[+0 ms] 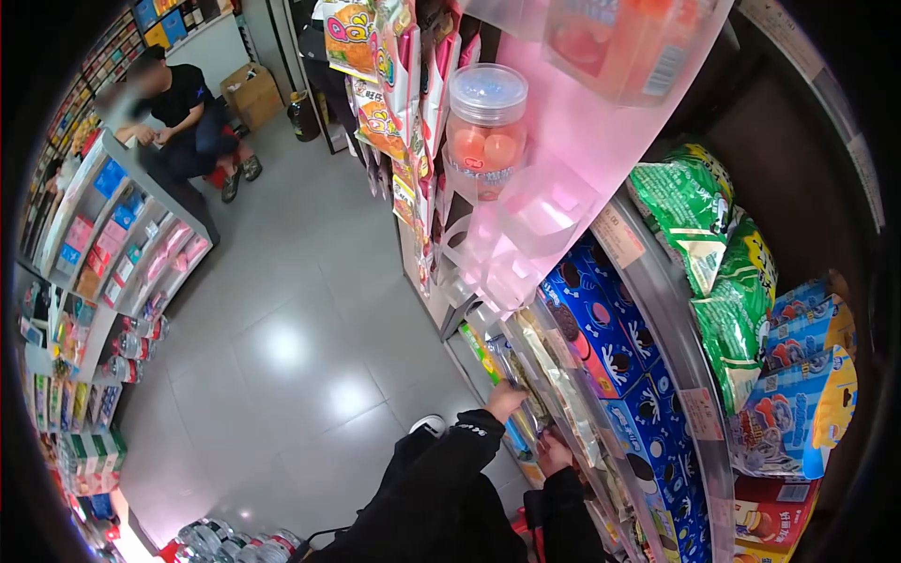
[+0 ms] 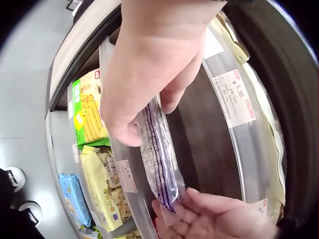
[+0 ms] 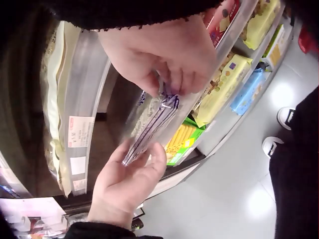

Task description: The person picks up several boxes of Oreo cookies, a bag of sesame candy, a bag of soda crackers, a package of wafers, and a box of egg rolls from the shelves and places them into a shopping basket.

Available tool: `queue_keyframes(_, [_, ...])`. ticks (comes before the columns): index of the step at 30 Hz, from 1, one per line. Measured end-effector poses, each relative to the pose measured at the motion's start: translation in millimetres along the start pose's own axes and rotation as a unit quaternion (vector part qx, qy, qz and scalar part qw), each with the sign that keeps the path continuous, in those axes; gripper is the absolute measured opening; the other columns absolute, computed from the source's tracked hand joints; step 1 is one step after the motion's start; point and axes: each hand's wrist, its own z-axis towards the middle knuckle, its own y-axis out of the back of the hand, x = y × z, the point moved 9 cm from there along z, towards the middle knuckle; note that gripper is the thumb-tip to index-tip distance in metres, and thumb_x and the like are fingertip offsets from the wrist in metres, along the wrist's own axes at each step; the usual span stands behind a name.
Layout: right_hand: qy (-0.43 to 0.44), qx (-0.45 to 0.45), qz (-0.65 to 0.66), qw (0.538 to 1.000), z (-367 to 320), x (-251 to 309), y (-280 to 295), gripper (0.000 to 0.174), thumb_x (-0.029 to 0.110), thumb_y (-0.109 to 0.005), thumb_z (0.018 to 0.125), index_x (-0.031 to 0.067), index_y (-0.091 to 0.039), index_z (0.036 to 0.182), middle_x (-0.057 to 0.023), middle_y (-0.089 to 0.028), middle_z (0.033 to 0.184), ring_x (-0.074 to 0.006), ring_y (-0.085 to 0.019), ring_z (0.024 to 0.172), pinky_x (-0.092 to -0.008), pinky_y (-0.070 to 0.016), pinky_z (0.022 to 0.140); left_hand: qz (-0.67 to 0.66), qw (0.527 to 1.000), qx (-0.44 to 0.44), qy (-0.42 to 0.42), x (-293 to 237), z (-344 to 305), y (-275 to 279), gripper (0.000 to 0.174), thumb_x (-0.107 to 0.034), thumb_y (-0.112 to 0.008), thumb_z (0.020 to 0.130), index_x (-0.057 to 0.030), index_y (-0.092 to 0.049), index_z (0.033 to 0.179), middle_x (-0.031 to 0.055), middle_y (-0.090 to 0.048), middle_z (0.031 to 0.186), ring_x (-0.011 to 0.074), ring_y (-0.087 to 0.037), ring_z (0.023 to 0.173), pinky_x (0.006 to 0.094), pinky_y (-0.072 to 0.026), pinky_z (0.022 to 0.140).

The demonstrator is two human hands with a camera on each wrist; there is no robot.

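A long clear plastic packet with purple stripes [image 2: 158,154] lies over a dark shelf [image 2: 207,144], held between my two hands. My left hand [image 1: 507,401] grips one end; in the right wrist view the thumb and fingers of that left hand [image 3: 130,181] lie on either side of the packet [image 3: 152,119]. At the other end my right hand [image 1: 556,453] pinches the packet with curled fingers, seen close in the right wrist view. What is inside the packet looks pale and is partly hidden by glare and by the fingers.
Clear shelf lips with price tags [image 2: 234,98] edge the tiers. Yellow biscuit packets [image 2: 102,189] and a green box [image 2: 89,109] sit on the tier below. Blue cookie boxes [image 1: 601,347] and green bags [image 1: 690,211] stand beside. A pink display [image 1: 610,122] juts overhead. A person [image 1: 178,103] sits across the aisle.
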Motion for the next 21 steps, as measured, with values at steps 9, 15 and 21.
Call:
queue_keyframes(9, [0.046, -0.006, -0.009, 0.999, 29.2, -1.0, 0.2, 0.024, 0.01, -0.053, 0.075, 0.0139, -0.051, 0.098, 0.0023, -0.049, 0.103, -0.0124, -0.043, 0.096, -0.0336, -0.0272, 0.085, -0.08, 0.974, 0.203, -0.057, 29.4, 55.8, -8.7, 0.029, -0.002, -0.052, 0.073, -0.0107, -0.047, 0.1, 0.001, -0.05, 0.088, 0.0138, -0.045, 0.085, 0.0385, -0.0355, 0.071])
queue_keyframes(15, [0.228, 0.008, -0.53, 0.817, 16.1, 31.7, -17.3, 0.03, 0.019, -0.05, 0.079, 0.0043, -0.047, 0.105, -0.0071, -0.046, 0.111, -0.0183, -0.038, 0.107, -0.0304, -0.0283, 0.09, -0.13, 0.971, 0.171, 0.11, 14.1, 15.1, -22.0, 0.022, -0.002, -0.051, 0.074, -0.0106, -0.049, 0.094, 0.0027, -0.051, 0.088, 0.0151, -0.047, 0.082, 0.0368, -0.0364, 0.069])
queue_keyframes(21, [0.09, 0.045, -0.172, 0.98, -13.3, 7.1, -11.6, 0.036, 0.007, -0.052, 0.07, 0.0036, -0.047, 0.106, -0.0051, -0.052, 0.087, -0.0152, -0.049, 0.085, -0.0236, -0.0382, 0.079, -0.119, 0.965, 0.214, 0.092, 21.2, -9.7, -10.6, 0.024, 0.0, -0.051, 0.072, -0.0061, -0.045, 0.095, 0.0055, -0.052, 0.086, 0.0163, -0.049, 0.081, 0.0358, -0.0386, 0.074])
